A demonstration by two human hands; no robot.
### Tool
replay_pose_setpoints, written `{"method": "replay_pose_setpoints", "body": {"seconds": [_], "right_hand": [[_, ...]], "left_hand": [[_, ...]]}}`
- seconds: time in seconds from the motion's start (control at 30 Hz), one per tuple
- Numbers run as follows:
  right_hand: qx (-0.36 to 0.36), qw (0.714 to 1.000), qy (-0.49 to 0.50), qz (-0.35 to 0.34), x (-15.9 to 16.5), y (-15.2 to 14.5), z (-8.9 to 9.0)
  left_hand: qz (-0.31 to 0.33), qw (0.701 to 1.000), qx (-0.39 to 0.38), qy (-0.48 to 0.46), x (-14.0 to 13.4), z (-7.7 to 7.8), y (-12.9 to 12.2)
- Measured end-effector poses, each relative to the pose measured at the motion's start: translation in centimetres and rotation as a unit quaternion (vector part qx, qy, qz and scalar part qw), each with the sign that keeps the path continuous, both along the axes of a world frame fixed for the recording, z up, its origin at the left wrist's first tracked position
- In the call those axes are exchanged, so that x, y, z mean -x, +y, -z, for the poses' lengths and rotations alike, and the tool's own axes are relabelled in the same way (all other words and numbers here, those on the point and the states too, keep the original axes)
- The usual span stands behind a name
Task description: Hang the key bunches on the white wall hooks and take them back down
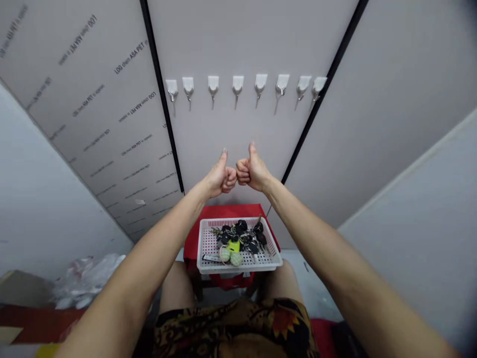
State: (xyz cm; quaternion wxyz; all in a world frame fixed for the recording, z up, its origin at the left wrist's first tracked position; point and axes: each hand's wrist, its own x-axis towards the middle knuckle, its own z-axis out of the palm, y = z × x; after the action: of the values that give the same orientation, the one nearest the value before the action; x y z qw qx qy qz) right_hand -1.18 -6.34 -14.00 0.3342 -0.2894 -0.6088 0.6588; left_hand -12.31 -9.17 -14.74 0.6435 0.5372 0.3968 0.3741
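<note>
My left hand (222,177) and my right hand (252,171) are held up in front of the wall panel, both making a thumbs-up. The fingers of each are curled into a fist, and the knuckles meet or nearly meet. I see nothing in either hand. Below them, a white perforated plastic basket (203,243) rests on a red cloth-covered stand (192,238). In it lies a pile of keys (242,237), many with black heads. A yellow-green tag (233,246) and two pale green checked balls (236,258) lie at the front of the pile.
Several white adhesive hooks (237,83) run in a row across the panel (238,44) above my hands, with nothing hanging from them. Black strips (164,99) border the panel. Clear plastic bags (85,281) lie on the floor at left. My knees flank the stand.
</note>
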Motion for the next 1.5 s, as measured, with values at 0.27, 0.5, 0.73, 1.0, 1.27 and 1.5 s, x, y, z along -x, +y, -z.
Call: {"method": "replay_pose_setpoints", "body": {"seconds": [0.27, 0.5, 0.73, 1.0, 1.27, 1.5], "right_hand": [[-0.113, 0.977, -0.18, 0.019, -1.4, -0.5, 5.2], [-0.396, 0.807, -0.438, 0.001, -4.3, -1.8, 12.7], [-0.493, 0.705, -0.51, -0.005, -4.8, -1.8, 12.5], [-0.147, 0.959, -0.224, 0.091, -5.4, -0.9, 10.1], [-0.056, 0.986, -0.124, 0.095, -4.4, -1.8, 8.5], [-0.162, 0.96, -0.134, 0.186, -5.9, 0.0, 3.8]], "left_hand": [[-0.04, 0.986, -0.024, 0.162, -0.2, 5.2, -0.4], [-0.044, 0.939, -0.082, 0.331, 1.3, 13.5, -2.5], [-0.027, 0.893, -0.169, 0.416, 1.4, 14.8, -3.1], [-0.099, 0.962, -0.168, 0.192, 0.0, 13.0, -2.6], [-0.126, 0.986, -0.093, 0.049, -1.0, 10.3, -1.6], [-0.169, 0.974, -0.138, 0.054, -3.1, 6.0, 0.7]]}}
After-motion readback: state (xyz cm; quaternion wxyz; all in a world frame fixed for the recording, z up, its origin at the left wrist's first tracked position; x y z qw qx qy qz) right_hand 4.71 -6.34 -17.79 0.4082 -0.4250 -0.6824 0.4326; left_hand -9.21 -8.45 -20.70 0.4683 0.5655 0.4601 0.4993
